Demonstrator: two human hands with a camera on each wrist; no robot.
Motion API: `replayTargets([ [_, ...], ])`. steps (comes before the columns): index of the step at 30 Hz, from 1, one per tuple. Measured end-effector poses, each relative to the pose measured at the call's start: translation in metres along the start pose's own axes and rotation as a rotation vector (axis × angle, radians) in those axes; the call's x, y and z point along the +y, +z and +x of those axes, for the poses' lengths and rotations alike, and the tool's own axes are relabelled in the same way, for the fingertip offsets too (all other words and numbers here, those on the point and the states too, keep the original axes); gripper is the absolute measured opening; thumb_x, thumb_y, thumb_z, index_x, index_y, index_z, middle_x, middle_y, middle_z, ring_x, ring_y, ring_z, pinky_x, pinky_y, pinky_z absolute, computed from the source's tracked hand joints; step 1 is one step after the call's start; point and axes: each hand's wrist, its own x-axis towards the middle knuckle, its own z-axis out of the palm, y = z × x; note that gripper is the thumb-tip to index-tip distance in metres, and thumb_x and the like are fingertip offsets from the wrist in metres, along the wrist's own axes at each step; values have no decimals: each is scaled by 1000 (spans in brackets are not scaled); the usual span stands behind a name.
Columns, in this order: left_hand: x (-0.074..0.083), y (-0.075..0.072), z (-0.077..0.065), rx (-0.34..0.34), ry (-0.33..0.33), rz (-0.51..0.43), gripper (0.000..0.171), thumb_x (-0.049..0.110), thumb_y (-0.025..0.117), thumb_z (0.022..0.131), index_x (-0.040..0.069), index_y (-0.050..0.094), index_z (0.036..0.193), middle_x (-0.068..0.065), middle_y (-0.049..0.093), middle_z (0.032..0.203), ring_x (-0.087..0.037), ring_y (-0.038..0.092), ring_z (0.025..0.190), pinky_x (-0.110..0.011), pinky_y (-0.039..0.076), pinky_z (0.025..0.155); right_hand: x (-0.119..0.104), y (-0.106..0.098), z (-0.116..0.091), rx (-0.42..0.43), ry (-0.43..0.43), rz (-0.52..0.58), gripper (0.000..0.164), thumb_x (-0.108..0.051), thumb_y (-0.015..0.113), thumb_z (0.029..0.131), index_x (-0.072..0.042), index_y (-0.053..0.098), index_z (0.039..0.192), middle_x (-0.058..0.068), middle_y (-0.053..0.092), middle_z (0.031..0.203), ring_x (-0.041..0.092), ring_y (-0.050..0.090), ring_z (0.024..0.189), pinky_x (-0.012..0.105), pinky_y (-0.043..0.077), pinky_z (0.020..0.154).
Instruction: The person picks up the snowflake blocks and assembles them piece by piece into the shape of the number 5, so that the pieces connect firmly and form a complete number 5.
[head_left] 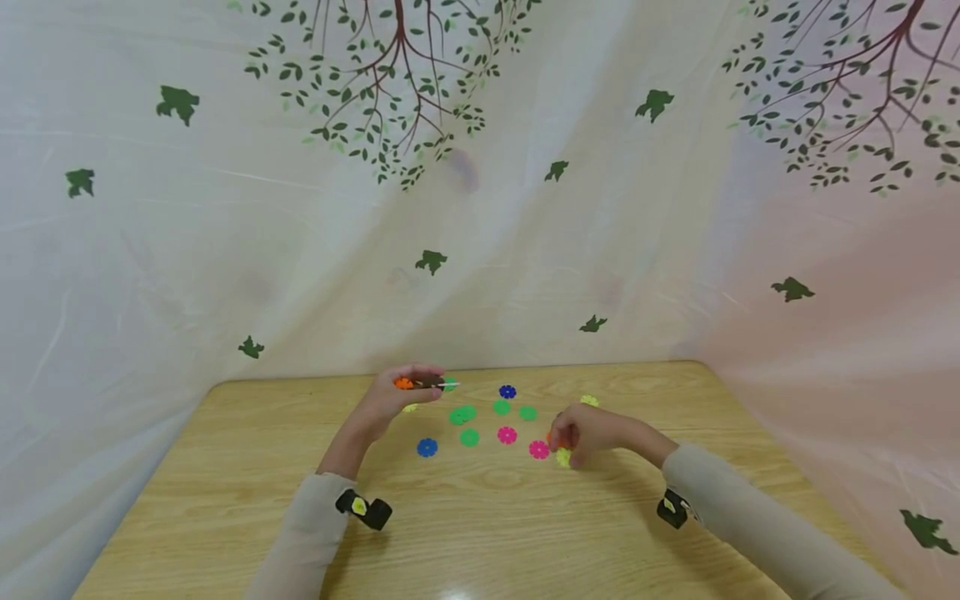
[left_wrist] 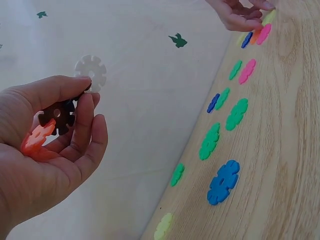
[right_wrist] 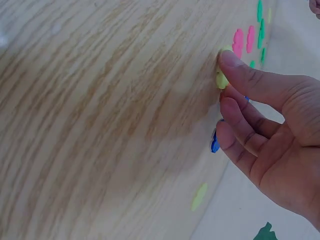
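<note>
My left hand is raised over the table's far left part. Between thumb and fingers it pinches joined notched plastic discs: a dark brown disc linked to a white disc that stands out past the fingertips. An orange disc lies against the palm side. At the right, my right hand is down at the tabletop, pinching a yellow disc with its thumb on the near face. A blue disc lies beside its lower fingers, and a pink disc just left of it.
Several green discs are spread between the hands, with a pink disc, a dark blue disc and a blue disc. Another yellow disc lies behind the right hand. A printed curtain hangs along the wooden table's far edge.
</note>
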Motion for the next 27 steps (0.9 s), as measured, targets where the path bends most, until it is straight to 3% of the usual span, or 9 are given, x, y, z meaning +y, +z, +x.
replayTargets([
  [4,-3,-2,2,5,-3,-1,38,10,75,92,3,67,128,-5,71,115,-13,69,101,-25,56,88,3,5,6,56,-1,-8,22,5,83,77,-2,72,94,7,67,86,8,54,76,21,49,67],
  [11,-5,-4,3,-5,-2,-8,39,11,73,94,1,65,130,-5,69,115,-14,67,102,-36,55,96,2,12,20,166,12,-43,25,2,83,78,-6,67,94,5,64,87,11,54,77,22,49,67],
  [16,-4,-3,3,-4,-7,-7,38,10,73,94,1,65,131,-6,69,115,-15,67,102,-27,55,89,-1,15,25,218,32,-31,20,3,79,82,-7,66,94,4,65,87,12,55,78,23,49,68],
  [23,-5,-1,2,3,-15,-1,37,11,74,94,4,67,130,1,69,111,-16,67,103,-32,56,93,-14,11,39,343,-9,-5,8,-1,76,88,-5,71,93,4,70,85,8,59,75,21,53,68],
  [27,-5,0,2,2,-15,-2,37,12,74,94,4,67,130,1,68,111,-16,67,103,-33,56,93,-25,9,51,417,-35,31,10,-5,76,90,-3,76,99,6,74,88,8,61,76,21,54,70],
])
